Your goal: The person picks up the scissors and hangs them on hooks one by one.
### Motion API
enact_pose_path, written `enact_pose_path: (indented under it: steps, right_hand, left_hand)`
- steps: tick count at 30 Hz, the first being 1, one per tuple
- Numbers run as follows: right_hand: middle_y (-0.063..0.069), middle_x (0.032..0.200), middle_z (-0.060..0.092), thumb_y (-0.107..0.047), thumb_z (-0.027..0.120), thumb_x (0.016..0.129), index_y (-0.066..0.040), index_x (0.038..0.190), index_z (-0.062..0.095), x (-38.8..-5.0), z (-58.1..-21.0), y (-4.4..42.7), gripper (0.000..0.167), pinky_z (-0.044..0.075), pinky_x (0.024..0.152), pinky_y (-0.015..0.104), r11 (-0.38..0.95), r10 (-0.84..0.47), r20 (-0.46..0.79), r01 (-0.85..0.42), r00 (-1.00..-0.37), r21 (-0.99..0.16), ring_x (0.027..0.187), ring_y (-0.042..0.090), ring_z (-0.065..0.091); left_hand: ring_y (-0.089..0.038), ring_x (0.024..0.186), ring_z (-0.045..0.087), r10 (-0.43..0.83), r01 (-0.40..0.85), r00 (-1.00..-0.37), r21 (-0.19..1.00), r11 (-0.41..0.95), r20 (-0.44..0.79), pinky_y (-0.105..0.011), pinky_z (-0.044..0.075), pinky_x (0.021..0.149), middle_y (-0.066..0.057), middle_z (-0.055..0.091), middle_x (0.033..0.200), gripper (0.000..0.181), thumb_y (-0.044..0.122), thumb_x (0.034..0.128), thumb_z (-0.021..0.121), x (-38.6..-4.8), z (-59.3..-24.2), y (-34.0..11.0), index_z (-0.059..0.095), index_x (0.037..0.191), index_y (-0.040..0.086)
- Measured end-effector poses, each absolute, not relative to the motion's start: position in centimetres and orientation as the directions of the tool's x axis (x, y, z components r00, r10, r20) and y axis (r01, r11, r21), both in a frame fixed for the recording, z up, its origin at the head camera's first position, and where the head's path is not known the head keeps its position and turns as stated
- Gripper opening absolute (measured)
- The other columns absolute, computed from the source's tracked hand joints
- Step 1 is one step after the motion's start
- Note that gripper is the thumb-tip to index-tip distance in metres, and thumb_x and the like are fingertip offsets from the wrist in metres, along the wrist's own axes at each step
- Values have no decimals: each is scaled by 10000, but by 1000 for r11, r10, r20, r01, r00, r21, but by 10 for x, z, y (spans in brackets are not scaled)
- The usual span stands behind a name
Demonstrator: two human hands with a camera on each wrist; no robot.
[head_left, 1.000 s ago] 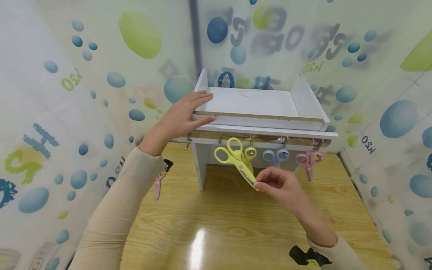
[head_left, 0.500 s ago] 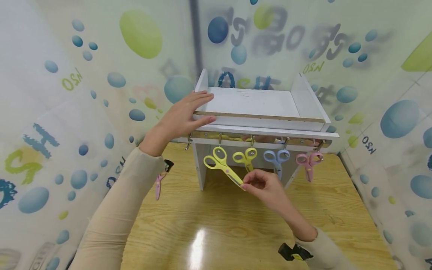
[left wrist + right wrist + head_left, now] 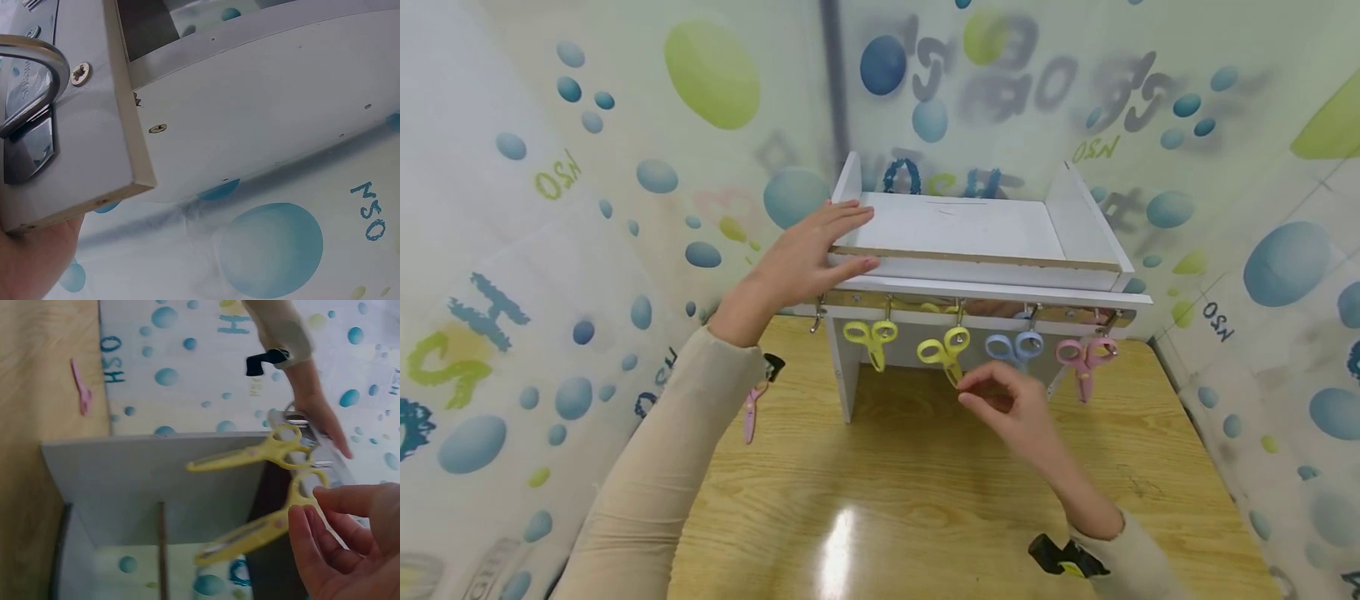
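Observation:
My left hand (image 3: 808, 254) rests on the left end of the white shelf unit (image 3: 970, 225), fingers straight over its edge. In the left wrist view, part of that hand (image 3: 44, 262) shows beside the unit's edge. My right hand (image 3: 1018, 408) has loosely bent fingers beside the lower end of the right-hand yellow scissors (image 3: 943, 350). In the right wrist view a gap shows between thumb and fingers, in front of the handles. The left-hand yellow scissors (image 3: 872, 337) hang from a hook. To the right hang blue scissors (image 3: 1015, 346) and pink scissors (image 3: 1086, 362).
A metal hook rail (image 3: 925, 304) runs along the unit's front. Its leftmost hook (image 3: 817, 317) bears nothing. Another pair of pink scissors (image 3: 750, 417) lies on the wooden table (image 3: 895, 500), left of the unit. Patterned walls stand close behind and at both sides.
My right hand carried the left-hand yellow scissors leftward to a hook and let go of them. It then moved back right and up. My left hand stays put.

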State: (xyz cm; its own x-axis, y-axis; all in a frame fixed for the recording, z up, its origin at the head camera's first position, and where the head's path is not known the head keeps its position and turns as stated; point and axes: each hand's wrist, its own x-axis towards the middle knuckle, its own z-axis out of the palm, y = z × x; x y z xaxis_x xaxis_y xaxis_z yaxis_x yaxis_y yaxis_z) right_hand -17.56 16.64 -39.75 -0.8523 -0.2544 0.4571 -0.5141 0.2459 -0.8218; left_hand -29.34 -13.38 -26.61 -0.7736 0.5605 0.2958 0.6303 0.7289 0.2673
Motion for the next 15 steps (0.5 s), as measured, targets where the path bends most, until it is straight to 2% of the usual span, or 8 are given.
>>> enact_pose_path:
  steps: [3, 6, 8, 12, 13, 15]
  right_hand:
    - [-34, 917, 708, 156, 695, 826, 38, 963, 687, -174, -381, 176, 181, 591, 688, 175, 239, -263, 561, -617, -785, -750, 820, -21, 666]
    - [-113, 990, 712, 186, 700, 800, 36, 1004, 703, -171, -361, 190, 254, 580, 747, 146, 281, -275, 625, -682, -731, -675, 869, -32, 677]
    - [-123, 1042, 724, 196, 707, 784, 40, 1040, 712, -169, -347, 200, 300, 562, 773, 115, 318, -274, 663, -716, -697, -622, 910, -41, 690]
    - [-150, 1093, 730, 188, 731, 764, 6, 1121, 729, -163, -317, 222, 401, 484, 687, 41, 460, -238, 712, -722, -661, -517, 912, -90, 674]
    - [-130, 1098, 736, 172, 741, 766, -15, 1142, 731, -163, -311, 228, 420, 470, 695, 34, 505, -227, 722, -713, -653, -486, 932, -114, 662]
    - [-53, 1111, 755, 135, 768, 763, -67, 1187, 731, -164, -300, 238, 471, 391, 612, 45, 610, -213, 737, -676, -641, -412, 961, -180, 618]
  left_hand:
    - [-259, 1549, 216, 560, 628, -775, 265, 731, 292, -426, 126, 1289, -73, 312, 1637, 727, 516, 974, 570, -293, -265, -135, 355, 1561, 145]
    - [-249, 1548, 219, 564, 632, -772, 262, 729, 293, -422, 125, 1289, -72, 317, 1635, 737, 546, 974, 551, -294, -266, -136, 356, 1561, 146]
    - [-248, 1546, 227, 565, 635, -769, 260, 727, 299, -420, 128, 1289, -73, 325, 1632, 744, 566, 973, 539, -295, -266, -136, 360, 1559, 146]
    - [-252, 1546, 225, 565, 636, -769, 266, 724, 300, -425, 129, 1288, -78, 326, 1631, 752, 578, 973, 529, -296, -267, -135, 364, 1557, 135]
    - [-255, 1547, 221, 564, 634, -771, 268, 725, 296, -426, 127, 1288, -78, 322, 1633, 749, 570, 974, 533, -296, -267, -135, 362, 1557, 134]
    - [-257, 1550, 211, 562, 628, -776, 269, 730, 285, -428, 122, 1289, -76, 312, 1637, 744, 558, 975, 540, -295, -266, -135, 354, 1561, 138]
